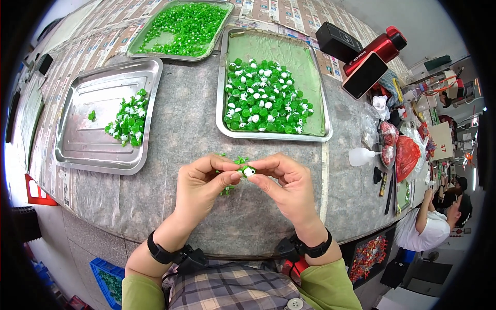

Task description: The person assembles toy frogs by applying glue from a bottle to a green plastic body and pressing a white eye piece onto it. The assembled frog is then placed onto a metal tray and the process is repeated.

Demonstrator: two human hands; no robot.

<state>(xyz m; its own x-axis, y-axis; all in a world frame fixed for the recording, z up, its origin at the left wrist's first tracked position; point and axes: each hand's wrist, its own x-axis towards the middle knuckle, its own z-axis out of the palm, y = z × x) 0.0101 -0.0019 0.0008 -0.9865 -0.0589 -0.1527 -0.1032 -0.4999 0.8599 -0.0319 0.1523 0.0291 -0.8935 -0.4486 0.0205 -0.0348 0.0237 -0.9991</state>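
Over the near middle of the table, both my hands meet fingertip to fingertip. Between the thumb and forefinger of my right hand [289, 188] is a small green plastic piece with a white ball-like part [248, 172]. My left hand [197, 186] pinches a small green part against it; my fingers hide most of that part. A few loose green pieces [227, 190] lie on the table just behind and beneath my fingers. Beyond my right hand stands a metal tray [274, 136] heaped with green and white pieces. To the left, another metal tray [85, 139] has a smaller pile of similar pieces.
A third tray [175, 58] full of green pieces sits farther back. At the right are a black box [338, 41], a red bottle [380, 49], a phone [365, 75], a white squeeze bottle [361, 156] and red bags [408, 157]. Another person [426, 227] sits far right.
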